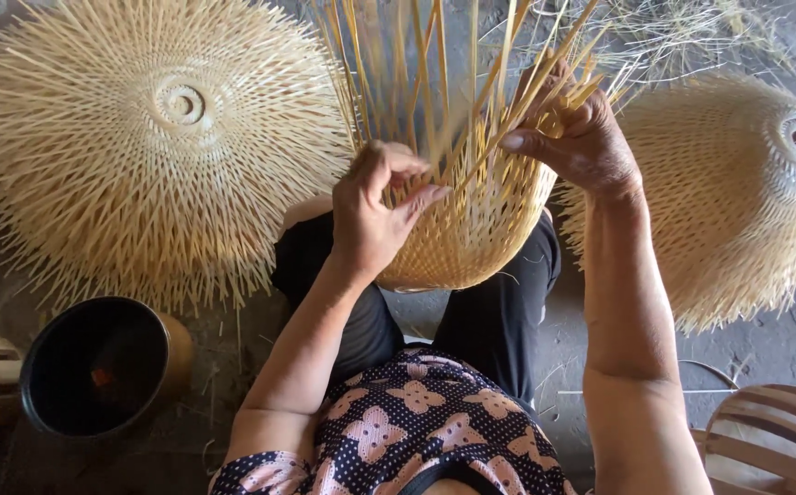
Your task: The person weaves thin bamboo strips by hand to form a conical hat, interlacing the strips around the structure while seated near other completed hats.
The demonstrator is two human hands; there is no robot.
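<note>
Bamboo strips in pale yellow, half woven into a rounded basket-like shell point(471, 229), rest on the lap of a seated person wearing black trousers point(499, 321) and a dark top with pink flower print point(416, 412). The shell's finished lower part sits between the knees, while its loose upright strips point(435, 82) fan out toward the top of the view. The left hand point(375, 211) is at the near rim of the weave, its grip narrow, thumb and forefinger pinching a strip or two. The right hand point(577, 137) is at the far right side of the rim, fingers curled among the standing strips, thumb stretched toward the left hand; its grip is closed on a bundle of those strips. On the floor point(783, 348) to the left lies a large finished woven bamboo dome with bristling strip ends and a small round centre ring point(150, 137), just beside the shell. To the right lies a second woven bamboo dome point(737, 192), tipped on its side, its ring facing right. A black round bowl with a tan outer wall point(100, 367) stands at lower left, and curved wooden slats point(774, 431) show at lower right.
</note>
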